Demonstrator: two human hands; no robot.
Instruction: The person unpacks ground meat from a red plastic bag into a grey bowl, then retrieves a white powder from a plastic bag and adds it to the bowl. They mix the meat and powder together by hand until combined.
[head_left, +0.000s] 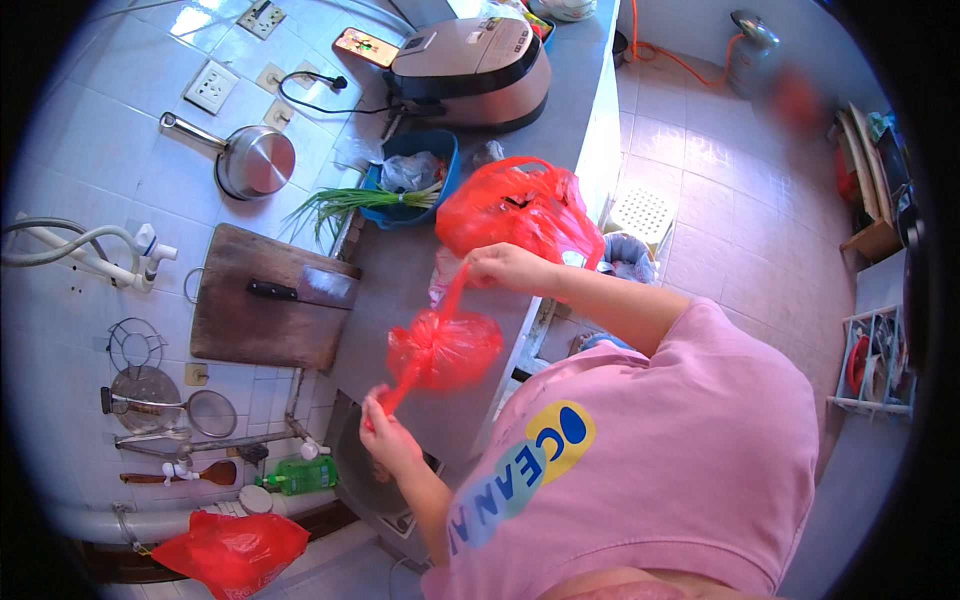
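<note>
My right hand (506, 268) pinches one twisted handle of a small red plastic bag (465, 349). The other handle is gripped in my left hand (390, 435), and the bag hangs stretched between them, gathered at its neck. What it contains cannot be made out. Just beyond my right hand, a larger red plastic bag (517, 206) rests crumpled on the grey countertop (397, 270). Beside it stands a blue plastic basket (412, 219) with green onions (375, 197) and a clear plastic bag (409, 172). Below my left hand is a dark sink basin (360, 457), partly hidden.
A cleaver (322, 287) lies against a wooden cutting board (259, 322) at the wall. A multicooker (469, 71) and a phone (366, 47) are farther along. A saucepan (259, 161) hangs on the tiles. Green bottle (304, 475) and red bag (232, 551) are near the sink.
</note>
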